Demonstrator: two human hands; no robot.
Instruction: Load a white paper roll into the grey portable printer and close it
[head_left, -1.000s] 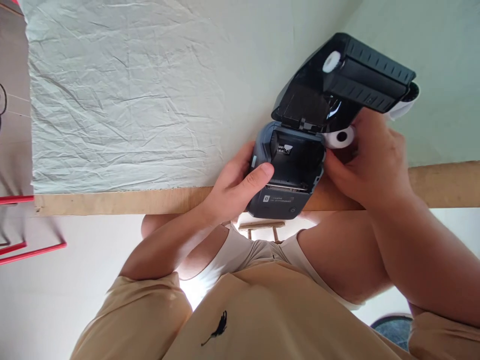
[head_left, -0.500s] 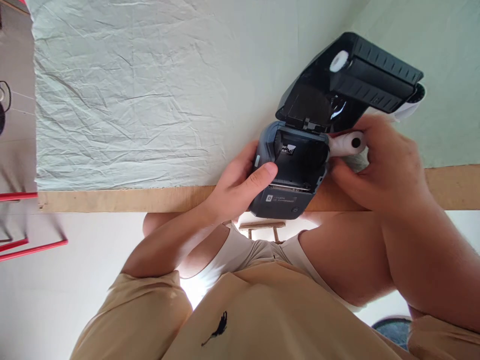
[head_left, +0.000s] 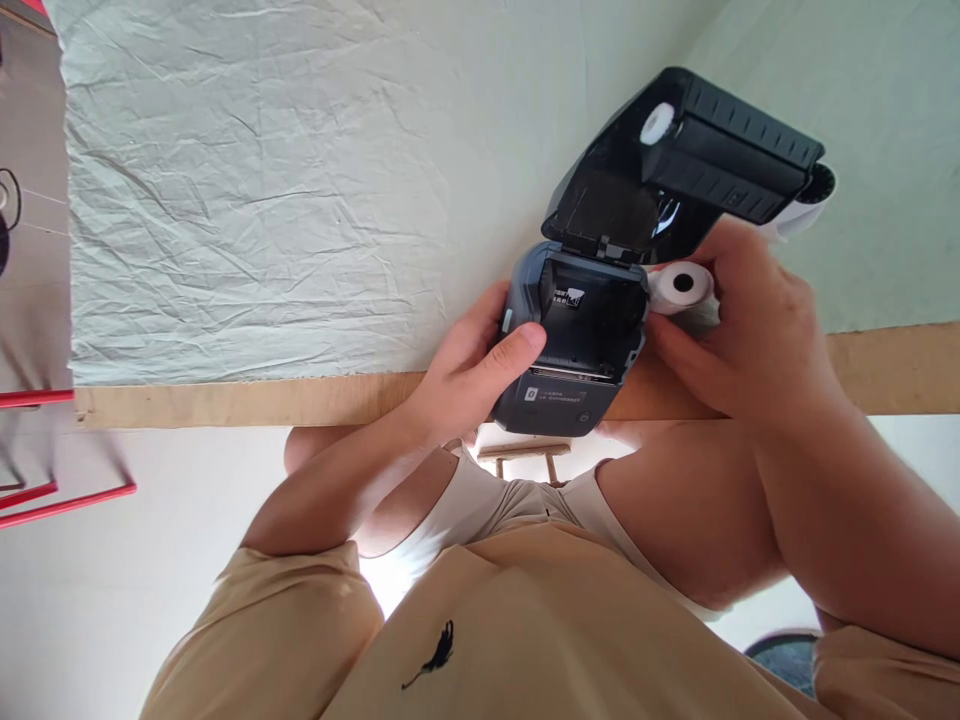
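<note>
A dark label printer (head_left: 577, 345) is tilted at the table's front edge, with its lid (head_left: 675, 150) swung up and its paper bay exposed. My left hand (head_left: 476, 355) grips the printer's left side, thumb on the rim of the bay. Beside the bay's right wall is a small white paper roll (head_left: 681, 287) with a dark core hole. My right hand (head_left: 765, 320) has it between thumb and fingers; some fingertips are hidden behind the roll. Another white roll (head_left: 806, 210) with a dark core shows partly behind the lid.
A wrinkled pale green cloth (head_left: 255, 200) covers the table, leaving a bare wooden front edge (head_left: 247, 400). Red metal bars (head_left: 67, 505) stand at the left, below table height. A dark round container (head_left: 784, 655) sits at the lower right.
The printer, both hands and the paper roll have shifted slightly left. The roll has turned so that its core hole faces me more.
</note>
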